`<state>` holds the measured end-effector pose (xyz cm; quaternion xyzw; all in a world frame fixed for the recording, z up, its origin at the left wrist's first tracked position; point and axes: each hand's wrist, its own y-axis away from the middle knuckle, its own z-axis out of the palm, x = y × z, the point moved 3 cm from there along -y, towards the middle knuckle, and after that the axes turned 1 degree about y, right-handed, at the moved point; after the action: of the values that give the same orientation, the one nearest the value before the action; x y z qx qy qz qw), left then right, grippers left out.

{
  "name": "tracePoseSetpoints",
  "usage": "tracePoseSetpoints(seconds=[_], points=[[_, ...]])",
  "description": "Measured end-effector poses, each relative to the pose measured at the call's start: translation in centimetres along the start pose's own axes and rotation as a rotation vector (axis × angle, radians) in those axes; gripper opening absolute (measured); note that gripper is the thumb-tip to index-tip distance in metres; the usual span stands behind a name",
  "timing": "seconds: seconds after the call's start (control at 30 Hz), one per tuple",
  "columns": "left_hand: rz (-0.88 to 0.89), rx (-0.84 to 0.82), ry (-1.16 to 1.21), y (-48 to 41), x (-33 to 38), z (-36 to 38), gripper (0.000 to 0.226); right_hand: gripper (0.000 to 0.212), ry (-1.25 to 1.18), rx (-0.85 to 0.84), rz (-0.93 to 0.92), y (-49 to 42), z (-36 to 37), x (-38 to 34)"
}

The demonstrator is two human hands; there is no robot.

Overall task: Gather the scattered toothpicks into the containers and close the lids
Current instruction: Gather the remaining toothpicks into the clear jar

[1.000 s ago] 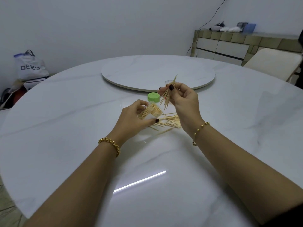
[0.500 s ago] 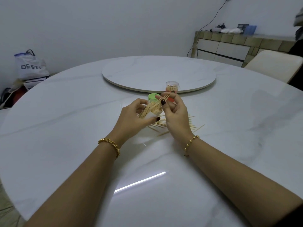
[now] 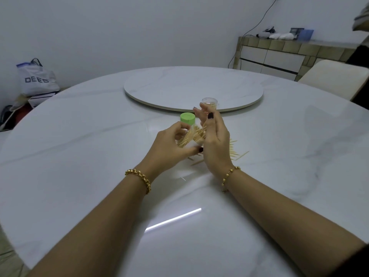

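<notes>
Toothpick bundle (image 3: 186, 139): pale wooden sticks, fanned, lying aslant in a tilted container (image 3: 198, 138) of clear plastic, just above the desk (image 3: 79, 148), near its middle and in front of the turntable (image 3: 193, 87). The container's walls are hard to make out, and its mouth and base are covered by the hands. Left hand (image 3: 169, 145) is curled round the container, its dark-nailed thumb underneath. Right hand (image 3: 215, 140) stands edge-on against the bundle's right side with fingers nearly straight and raised; its palm side is hidden, so the contact there is unclear. The two hands are close together with the sticks between them. Loose toothpicks (image 3: 237, 153) lie scattered on the desk just right of and beneath the right hand, partly covered by it. Green lid (image 3: 187, 118) sits on something just behind the left hand; its body is hidden. A second container (image 3: 209, 101), clear and with sticks inside, stands upright behind the right fingertips at the turntable's edge, its lower half hidden. Gold bead bracelets on both wrists. White bag (image 3: 37, 78) on the floor far left, printed "DEES". Tiled sideboard (image 3: 279, 54) far right, the items on it blurred; a pale chair (image 3: 335, 76) is cut off by the frame edge.
</notes>
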<state>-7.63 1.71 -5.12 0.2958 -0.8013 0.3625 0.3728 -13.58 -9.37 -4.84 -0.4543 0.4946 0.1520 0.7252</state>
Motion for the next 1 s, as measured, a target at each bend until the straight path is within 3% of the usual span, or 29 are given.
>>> tracePoseSetpoints(seconds=[0.2, 0.53, 0.77, 1.0], points=[[0.036, -0.025, -0.04, 0.1, 0.3, 0.4, 0.054, 0.034, 0.007, -0.004, 0.011, -1.0, -0.5, 0.0], [0.066, -0.037, -0.072, 0.2, 0.3, 0.4, 0.053, 0.038, 0.207, -0.296, 0.236, -1.9, -0.6, 0.7], [0.001, 0.019, -0.042, -0.1, 0.0, -0.4, 0.048, 0.04, 0.229, -0.319, 0.175, -1.6, -0.5, 0.2], [-0.039, 0.101, -0.03, -0.5, -1.0, -1.7, 0.054, 0.038, 0.226, -0.187, 0.027, -1.6, -0.9, 0.1]])
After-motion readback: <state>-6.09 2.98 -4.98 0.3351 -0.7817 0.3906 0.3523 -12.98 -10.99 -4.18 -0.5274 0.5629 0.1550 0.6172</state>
